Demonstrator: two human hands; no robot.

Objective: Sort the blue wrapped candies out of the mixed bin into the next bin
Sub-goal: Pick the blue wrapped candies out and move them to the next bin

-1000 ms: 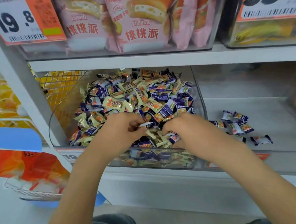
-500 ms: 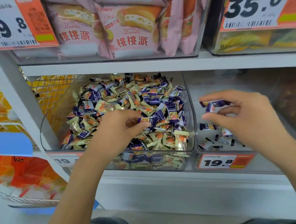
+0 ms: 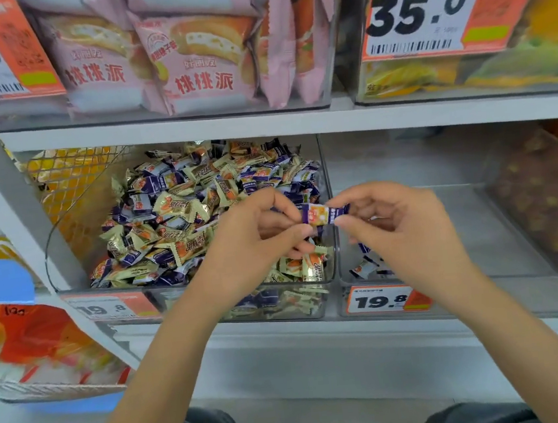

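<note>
blue candy [image 3: 325, 214] between hands, over mixed bin [image 3: 191, 310]

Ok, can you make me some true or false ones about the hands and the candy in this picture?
1. Both hands pinch one blue wrapped candy between them. True.
2. The mixed bin holds only blue candies. False: cream-and-gold ones are mixed in.
3. The next bin has a few blue candies at its front. True.
4. The left hand lies flat on the shelf. False: it is raised, pinching the candy.
5. The right hand holds a pink packet. False: it pinches the candy's end.
</note>
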